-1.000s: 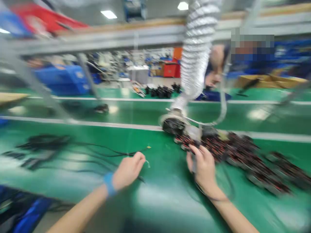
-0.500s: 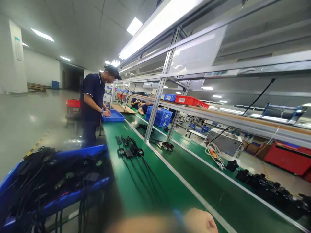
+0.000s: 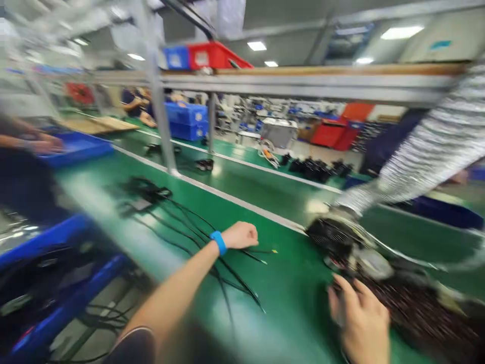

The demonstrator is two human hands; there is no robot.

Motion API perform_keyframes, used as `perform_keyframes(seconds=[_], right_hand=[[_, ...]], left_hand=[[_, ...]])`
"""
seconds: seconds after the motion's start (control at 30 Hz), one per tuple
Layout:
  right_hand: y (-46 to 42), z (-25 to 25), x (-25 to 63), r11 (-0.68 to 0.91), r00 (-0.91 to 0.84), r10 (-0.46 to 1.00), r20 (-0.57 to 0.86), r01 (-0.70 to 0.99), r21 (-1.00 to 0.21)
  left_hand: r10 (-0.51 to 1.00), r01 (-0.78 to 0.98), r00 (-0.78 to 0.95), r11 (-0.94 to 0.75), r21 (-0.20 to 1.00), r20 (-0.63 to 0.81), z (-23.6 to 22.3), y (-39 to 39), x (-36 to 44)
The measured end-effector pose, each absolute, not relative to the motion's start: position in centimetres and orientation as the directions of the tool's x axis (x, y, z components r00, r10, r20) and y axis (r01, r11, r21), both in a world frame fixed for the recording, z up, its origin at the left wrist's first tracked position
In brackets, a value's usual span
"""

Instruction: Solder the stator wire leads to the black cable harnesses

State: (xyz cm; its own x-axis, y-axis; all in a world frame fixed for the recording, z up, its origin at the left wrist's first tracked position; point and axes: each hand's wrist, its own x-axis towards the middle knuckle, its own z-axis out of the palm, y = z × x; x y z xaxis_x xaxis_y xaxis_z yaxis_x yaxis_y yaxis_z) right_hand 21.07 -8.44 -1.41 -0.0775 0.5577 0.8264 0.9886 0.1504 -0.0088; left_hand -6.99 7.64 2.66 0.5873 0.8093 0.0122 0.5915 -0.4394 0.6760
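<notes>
My left hand (image 3: 241, 235), with a blue band at the wrist, is closed above the green bench. Whatever its curled fingers hold, if anything, is hidden. Black cables (image 3: 197, 235) run beneath that wrist, and several of their thin tips lie just past the hand. They lead back to a group of dark parts (image 3: 146, 194) on the left of the bench. At the lower right, my right hand (image 3: 361, 321) is closed around a small greyish piece, too blurred to name. Just beyond it lies a blurred heap of dark parts with reddish bits (image 3: 420, 308).
A silver flexible duct (image 3: 420, 151) comes down at the right to a dark round fan-like head (image 3: 329, 237). Blue bin (image 3: 71, 230) with dark cabled parts stands lower left. A co-worker's hands (image 3: 47, 144) are over a blue tray (image 3: 85, 146). A metal post (image 3: 157, 96) rises from the bench.
The view swung far left, then partly back right. My left hand has come back fully into view, over the cables. My right hand left the view and reappears, still closed, near the heap.
</notes>
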Motion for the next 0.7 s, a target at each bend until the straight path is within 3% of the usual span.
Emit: perform_keyframes(seconds=[0.03, 0.1, 0.27, 0.47, 0.6, 0.7], right_hand=[[-9.5, -2.0, 21.2, 0.111, -0.104, 0.594, 0.798, 0.993, 0.046], [-10.3, -2.9, 20.5, 0.082, -0.083, 0.660, 0.747, 0.996, 0.038], [-8.4, -3.5, 17.1, 0.123, -0.012, 0.717, 0.697, 0.986, -0.109], [-7.2, -2.6, 15.5, 0.290, -0.056, 0.790, 0.610, 0.911, -0.292], [-8.1, -2.5, 16.4, 0.220, 0.116, 0.772, 0.625, 0.874, -0.434], [-8.4, -2.7, 17.0, 0.177, 0.184, 0.814, 0.550, 0.825, -0.537]], left_hand=[[0.781, 0.568, 0.625, -0.460, 0.682, 0.006, 2.1, 7.9, -7.0], [0.725, 0.523, 0.689, -0.512, 0.681, 0.016, 0.9, 8.4, -6.7], [0.688, 0.492, 0.720, -0.597, 0.634, 0.090, -0.7, 7.5, -5.5], [0.543, 0.395, 0.837, -0.513, 0.762, -0.067, 0.3, 6.4, -5.4], [0.651, 0.412, 0.750, -0.325, 0.851, -0.115, 1.3, 5.7, -4.4], [0.740, 0.395, 0.667, -0.249, 0.884, -0.089, 1.7, 4.9, -2.4]])
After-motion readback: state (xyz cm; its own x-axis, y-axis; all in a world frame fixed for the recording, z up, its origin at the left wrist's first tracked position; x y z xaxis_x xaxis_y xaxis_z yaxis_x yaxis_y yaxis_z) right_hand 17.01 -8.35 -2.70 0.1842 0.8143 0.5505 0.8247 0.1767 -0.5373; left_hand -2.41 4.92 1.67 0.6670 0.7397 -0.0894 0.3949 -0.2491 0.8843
